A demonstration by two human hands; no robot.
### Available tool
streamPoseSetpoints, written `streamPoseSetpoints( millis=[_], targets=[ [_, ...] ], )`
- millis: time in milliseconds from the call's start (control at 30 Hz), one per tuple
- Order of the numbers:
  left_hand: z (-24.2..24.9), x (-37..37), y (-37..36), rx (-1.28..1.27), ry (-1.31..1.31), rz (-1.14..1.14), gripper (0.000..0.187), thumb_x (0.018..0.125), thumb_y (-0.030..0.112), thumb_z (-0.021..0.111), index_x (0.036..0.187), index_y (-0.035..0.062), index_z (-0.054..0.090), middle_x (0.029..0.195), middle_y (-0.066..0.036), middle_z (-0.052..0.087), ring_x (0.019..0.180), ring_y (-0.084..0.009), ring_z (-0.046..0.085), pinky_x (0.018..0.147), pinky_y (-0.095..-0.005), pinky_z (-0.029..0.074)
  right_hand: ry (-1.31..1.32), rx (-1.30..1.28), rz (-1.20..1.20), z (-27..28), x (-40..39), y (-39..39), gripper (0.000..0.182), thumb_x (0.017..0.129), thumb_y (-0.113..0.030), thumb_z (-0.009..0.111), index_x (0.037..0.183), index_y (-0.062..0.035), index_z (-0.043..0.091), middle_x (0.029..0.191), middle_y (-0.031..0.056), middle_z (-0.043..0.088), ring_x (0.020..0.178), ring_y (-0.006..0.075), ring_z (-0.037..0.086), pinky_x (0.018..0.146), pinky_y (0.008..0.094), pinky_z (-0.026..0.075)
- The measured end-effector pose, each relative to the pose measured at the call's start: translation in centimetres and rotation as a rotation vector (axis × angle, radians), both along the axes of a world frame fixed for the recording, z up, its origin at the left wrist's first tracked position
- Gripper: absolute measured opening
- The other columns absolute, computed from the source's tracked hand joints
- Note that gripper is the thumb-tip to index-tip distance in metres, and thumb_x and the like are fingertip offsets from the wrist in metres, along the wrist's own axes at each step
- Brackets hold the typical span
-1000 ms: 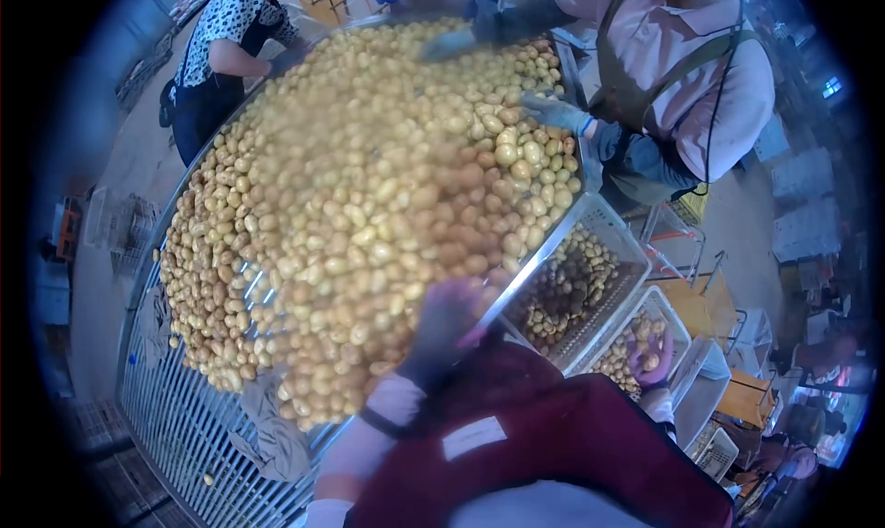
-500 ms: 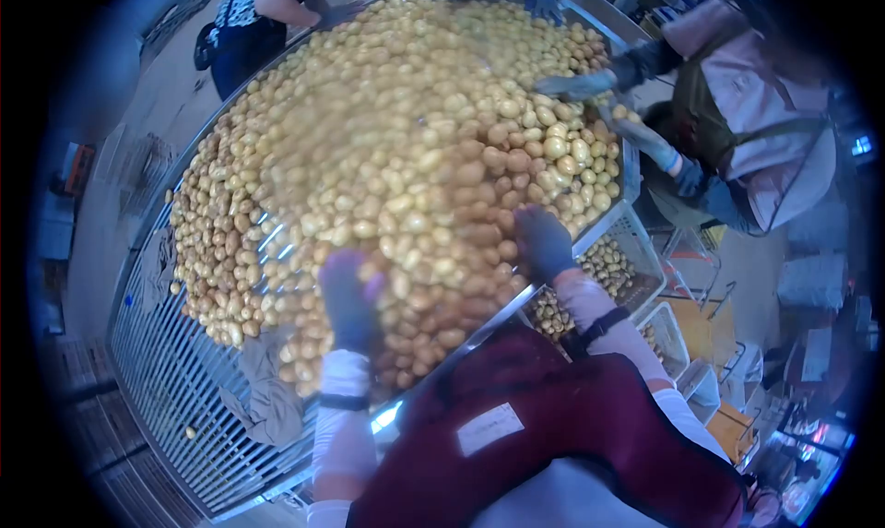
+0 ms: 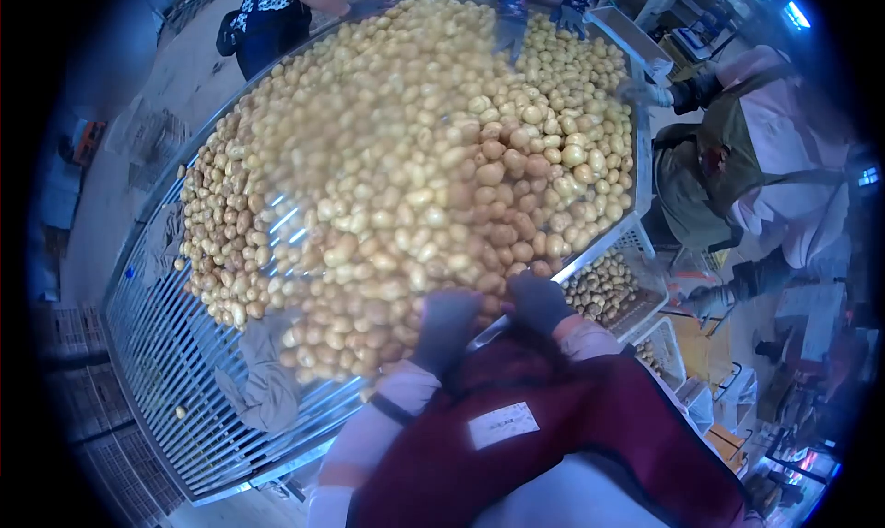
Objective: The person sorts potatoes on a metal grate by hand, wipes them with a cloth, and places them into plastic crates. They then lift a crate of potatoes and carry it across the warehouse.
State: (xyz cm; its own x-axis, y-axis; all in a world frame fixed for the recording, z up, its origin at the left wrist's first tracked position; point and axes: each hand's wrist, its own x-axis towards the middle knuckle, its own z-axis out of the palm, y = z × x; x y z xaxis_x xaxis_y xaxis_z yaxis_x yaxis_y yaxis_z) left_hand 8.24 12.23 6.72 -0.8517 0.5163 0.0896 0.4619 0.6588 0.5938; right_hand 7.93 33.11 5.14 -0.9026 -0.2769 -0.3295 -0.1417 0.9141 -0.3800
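A large heap of small, round, yellow-brown potatoes [image 3: 369, 187] covers a slatted metal table [image 3: 184, 417]. My left hand [image 3: 447, 330], in a dark glove and smeared by motion, is at the heap's near edge. Close beside it on the right, my gloved right hand [image 3: 536, 302] touches the potatoes by the table's metal rim. Both hands are near my maroon apron [image 3: 516, 380]. The fingers of both are blurred or turned away, so what they hold, if anything, cannot be made out.
Crates of potatoes [image 3: 601, 288] stand below the rim at the right. A grey cloth [image 3: 267, 380] lies on the slats. A co-worker [image 3: 737, 159] stands at the right, another's gloved hands [image 3: 512, 35] are at the far edge, and a third person [image 3: 277, 16] is at the far left.
My left hand has moved right and nearer my body, and my right hand has come slightly closer. The right co-worker's hands have drawn back from the heap; the far worker's hands reach further in.
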Motion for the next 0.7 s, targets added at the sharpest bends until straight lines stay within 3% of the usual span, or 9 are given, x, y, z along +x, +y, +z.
streamPoseSetpoints(
  millis=[100, 200, 267, 433, 500, 533, 567, 633, 700],
  targets=[
    [0.7, 0.4, -0.4, -0.121, 0.073, 0.002, 0.012, 0.076, 0.020, 0.065, 0.081, 0.0091, 0.064, 0.077, -0.012, 0.059, 0.073, -0.0311, 0.058, 0.067, -0.0448, 0.043, -0.021, -0.219, -0.061, 0.3, -0.1, 1.4, 0.035, 0.084, -0.037, 0.067, 0.106, -0.0098, 0.064, 0.101, 0.0151, 0.063, 0.093, 0.0331, 0.063, 0.078, 0.0451, 0.051],
    [1.3, 0.9, -2.0, -0.123, 0.236, -0.027, 0.012, 0.078, 0.020, 0.067, 0.083, 0.0099, 0.066, 0.081, -0.013, 0.062, 0.075, -0.0316, 0.059, 0.069, -0.0439, 0.044, 0.245, -0.308, 0.068, 1.9, 1.2, 0.1, 0.033, 0.086, -0.037, 0.063, 0.105, -0.0105, 0.064, 0.095, 0.0160, 0.064, 0.092, 0.0336, 0.064, 0.076, 0.0452, 0.051],
    [-0.4, 1.5, -2.8, -0.011, 0.381, -0.001, 0.015, 0.082, 0.020, 0.067, 0.092, 0.0090, 0.068, 0.087, -0.013, 0.064, 0.081, -0.0312, 0.062, 0.075, -0.0422, 0.047, 0.105, -0.231, 0.114, -0.1, 1.9, -2.1, 0.033, 0.086, -0.035, 0.062, 0.108, -0.0107, 0.065, 0.093, 0.0168, 0.065, 0.089, 0.0341, 0.065, 0.076, 0.0451, 0.051],
    [-3.3, 3.1, -3.5, 0.665, -0.318, 0.472, 0.031, 0.091, 0.014, 0.064, 0.119, 0.0021, 0.061, 0.107, -0.011, 0.065, 0.099, -0.0241, 0.062, 0.088, -0.0346, 0.048, 0.046, 0.000, 0.218, -1.0, 0.5, -4.1, 0.035, 0.088, -0.033, 0.061, 0.114, -0.0104, 0.064, 0.097, 0.0187, 0.066, 0.089, 0.0338, 0.067, 0.076, 0.0452, 0.052],
    [-2.7, 2.7, -4.0, 0.796, -0.299, 0.523, 0.039, 0.095, 0.009, 0.061, 0.131, -0.0037, 0.051, 0.115, -0.006, 0.060, 0.105, -0.0126, 0.057, 0.086, -0.0264, 0.048, 0.153, -0.393, 0.196, -1.3, 0.7, -2.4, 0.034, 0.091, -0.034, 0.057, 0.115, -0.0098, 0.063, 0.091, 0.0156, 0.067, 0.084, 0.0303, 0.067, 0.069, 0.0442, 0.053],
    [-2.1, 2.5, -4.1, 0.771, -0.251, 0.507, 0.039, 0.094, 0.008, 0.062, 0.130, -0.0039, 0.052, 0.115, -0.007, 0.061, 0.104, -0.0138, 0.057, 0.087, -0.0270, 0.048, 0.209, -0.588, 0.192, -0.8, 0.4, -1.8, 0.034, 0.092, -0.035, 0.055, 0.115, -0.0096, 0.062, 0.088, 0.0141, 0.067, 0.081, 0.0286, 0.068, 0.066, 0.0436, 0.053],
    [-1.3, 2.5, -4.2, 0.747, -0.201, 0.497, 0.040, 0.093, 0.008, 0.062, 0.130, -0.0041, 0.052, 0.115, -0.007, 0.061, 0.104, -0.0151, 0.058, 0.087, -0.0276, 0.048, -0.414, -0.912, -0.119, -0.1, 1.0, -0.9, 0.045, 0.094, -0.041, 0.056, 0.123, -0.0073, 0.059, 0.094, 0.0093, 0.070, 0.087, 0.0238, 0.068, 0.071, 0.0365, 0.054],
    [2.3, 2.1, -3.3, 0.625, 0.006, 0.373, 0.042, 0.090, 0.011, 0.067, 0.128, -0.0031, 0.056, 0.112, -0.009, 0.061, 0.099, -0.0203, 0.059, 0.086, -0.0322, 0.048, -0.737, -1.403, -0.370, 4.3, 1.9, -0.3, 0.044, 0.092, -0.036, 0.061, 0.124, -0.0055, 0.058, 0.106, 0.0098, 0.066, 0.096, 0.0232, 0.066, 0.081, 0.0341, 0.053],
    [8.4, 2.0, -0.5, 0.201, 0.399, -0.032, 0.040, 0.091, 0.021, 0.065, 0.125, 0.0006, 0.059, 0.111, -0.012, 0.062, 0.105, -0.0280, 0.060, 0.093, -0.0397, 0.047, -1.076, -1.885, -0.646, 6.0, 3.1, 0.5, 0.044, 0.090, -0.031, 0.065, 0.124, -0.0037, 0.057, 0.117, 0.0103, 0.062, 0.106, 0.0226, 0.063, 0.091, 0.0317, 0.053]
  ],
)
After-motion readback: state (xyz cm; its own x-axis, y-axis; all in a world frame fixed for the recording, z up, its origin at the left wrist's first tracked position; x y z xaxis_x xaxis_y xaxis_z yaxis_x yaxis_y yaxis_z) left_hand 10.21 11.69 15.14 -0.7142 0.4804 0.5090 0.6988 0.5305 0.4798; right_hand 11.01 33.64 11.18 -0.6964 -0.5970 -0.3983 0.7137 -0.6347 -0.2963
